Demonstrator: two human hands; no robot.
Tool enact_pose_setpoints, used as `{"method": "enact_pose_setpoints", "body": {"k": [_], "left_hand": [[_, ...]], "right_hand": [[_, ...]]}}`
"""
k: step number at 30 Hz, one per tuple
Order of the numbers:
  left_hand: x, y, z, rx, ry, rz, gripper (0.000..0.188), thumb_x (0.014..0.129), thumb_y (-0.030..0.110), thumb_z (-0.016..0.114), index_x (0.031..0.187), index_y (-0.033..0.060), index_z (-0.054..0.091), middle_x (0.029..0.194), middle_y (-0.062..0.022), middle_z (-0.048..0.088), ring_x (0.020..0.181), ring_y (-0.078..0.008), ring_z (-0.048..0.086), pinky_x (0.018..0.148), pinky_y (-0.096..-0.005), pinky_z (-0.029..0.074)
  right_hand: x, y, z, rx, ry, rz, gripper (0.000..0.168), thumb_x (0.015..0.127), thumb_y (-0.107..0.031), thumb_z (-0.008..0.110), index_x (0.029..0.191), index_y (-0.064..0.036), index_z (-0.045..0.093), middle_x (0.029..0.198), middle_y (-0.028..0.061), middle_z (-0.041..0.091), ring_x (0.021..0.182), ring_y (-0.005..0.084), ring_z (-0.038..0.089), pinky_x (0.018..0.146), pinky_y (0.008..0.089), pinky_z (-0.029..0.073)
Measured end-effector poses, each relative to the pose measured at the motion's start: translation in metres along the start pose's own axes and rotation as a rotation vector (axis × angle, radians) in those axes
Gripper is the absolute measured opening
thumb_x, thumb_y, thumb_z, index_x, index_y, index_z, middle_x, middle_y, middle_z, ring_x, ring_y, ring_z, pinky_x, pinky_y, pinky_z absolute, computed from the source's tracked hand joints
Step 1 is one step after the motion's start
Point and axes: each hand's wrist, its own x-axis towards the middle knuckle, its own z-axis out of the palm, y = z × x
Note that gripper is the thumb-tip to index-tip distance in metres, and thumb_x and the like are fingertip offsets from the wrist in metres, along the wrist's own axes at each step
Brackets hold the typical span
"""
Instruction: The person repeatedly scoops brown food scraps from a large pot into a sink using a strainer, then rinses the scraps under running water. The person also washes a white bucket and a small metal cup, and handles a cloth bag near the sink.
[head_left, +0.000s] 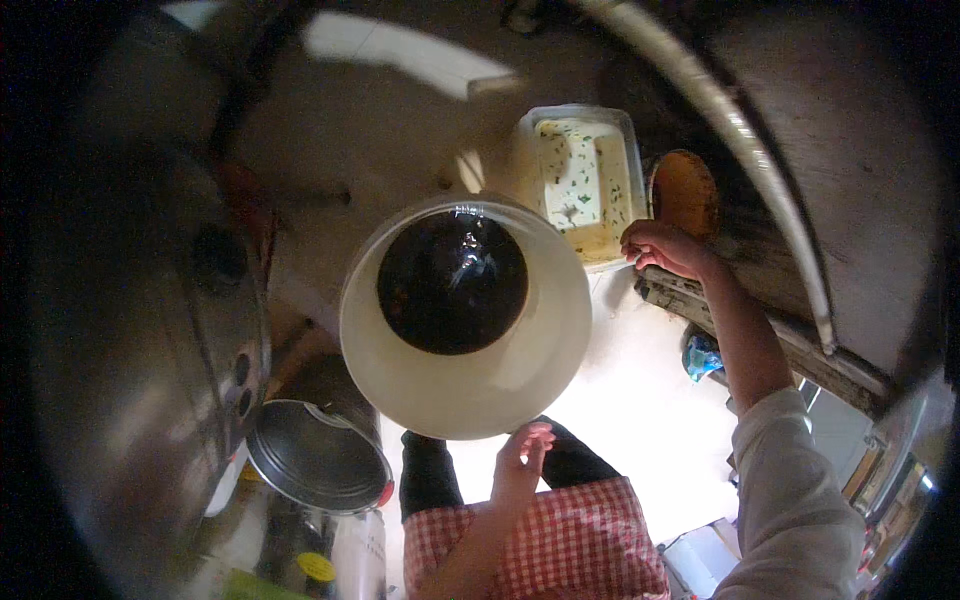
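Note:
A large off-white plastic bucket (465, 397) stands in front of me, with dark liquid (450, 292) in its bottom part. My left hand (526, 454) is at the bucket's near rim, fingers curled; whether it touches the rim is not clear. Beyond the bucket to the right is a rectangular translucent plastic tub (637, 172). Pale residue and green flecks (581, 180) cling to its inside. My right hand (664, 247) reaches to the tub's near right corner with bent fingers; I cannot tell whether it grips the edge.
An empty-looking metal can (322, 457) stands left of my legs, beside a clear container with a yellow label (315, 567). A large metal drum-like surface (150, 337) fills the left. Right are an orange-brown round object (682, 191), a wooden beam (787, 345) and a curved metal rim (735, 127).

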Motion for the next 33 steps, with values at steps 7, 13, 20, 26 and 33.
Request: {"method": "enact_pose_setpoints", "body": {"k": [7, 13, 20, 26, 33], "left_hand": [[-0.042, -0.010, -0.004, -0.040, 0.151, 0.060, 0.015, 0.094, 0.011, 0.049, 0.103, 0.0010, 0.055, 0.088, -0.0063, 0.060, 0.079, -0.0123, 0.057, 0.075, -0.0252, 0.050], [-0.060, 0.015, 0.005, 0.107, 0.027, 0.142, 0.014, 0.093, 0.011, 0.049, 0.102, 0.0028, 0.055, 0.084, -0.0090, 0.062, 0.077, -0.0159, 0.061, 0.070, -0.0281, 0.050], [-0.056, 0.022, 0.026, 0.347, -0.004, 0.185, 0.020, 0.095, 0.020, 0.048, 0.103, 0.0033, 0.054, 0.089, -0.0098, 0.062, 0.076, -0.0184, 0.062, 0.067, -0.0294, 0.052], [-0.048, -0.034, 0.003, 0.421, 0.033, 0.153, 0.016, 0.093, 0.014, 0.050, 0.105, 0.0034, 0.054, 0.097, -0.0121, 0.060, 0.081, -0.0208, 0.062, 0.068, -0.0307, 0.051], [-0.025, 0.043, -0.010, 0.223, -0.022, 0.115, 0.018, 0.091, 0.005, 0.049, 0.108, 0.0035, 0.054, 0.097, -0.0117, 0.059, 0.088, -0.0196, 0.060, 0.076, -0.0317, 0.049]], "right_hand": [[-0.184, -0.017, 0.083, 0.108, -0.131, -0.424, 0.037, 0.093, -0.036, 0.050, 0.107, -0.001, 0.055, 0.088, 0.0080, 0.059, 0.065, 0.0118, 0.054, 0.056, 0.0249, 0.046], [-0.406, -0.101, 0.129, 0.358, 0.023, -0.681, 0.040, 0.088, -0.029, 0.059, 0.110, 0.003, 0.051, 0.091, 0.0160, 0.057, 0.067, 0.0169, 0.058, 0.060, 0.0275, 0.051], [-0.332, -0.096, 0.130, 0.364, -0.263, -0.364, 0.048, 0.091, -0.030, 0.054, 0.122, 0.006, 0.045, 0.118, 0.0230, 0.053, 0.099, 0.0320, 0.060, 0.079, 0.0372, 0.052], [0.015, 0.005, 0.072, -0.564, 0.473, -0.502, 0.020, 0.092, -0.020, 0.051, 0.105, -0.006, 0.057, 0.092, 0.0096, 0.062, 0.076, 0.0211, 0.060, 0.072, 0.0363, 0.050], [0.220, 0.039, 0.009, -1.011, 0.750, -0.112, 0.041, 0.091, -0.016, 0.045, 0.130, -0.009, 0.033, 0.138, 0.0186, 0.024, 0.116, 0.0314, 0.041, 0.090, 0.0455, 0.042]]}}
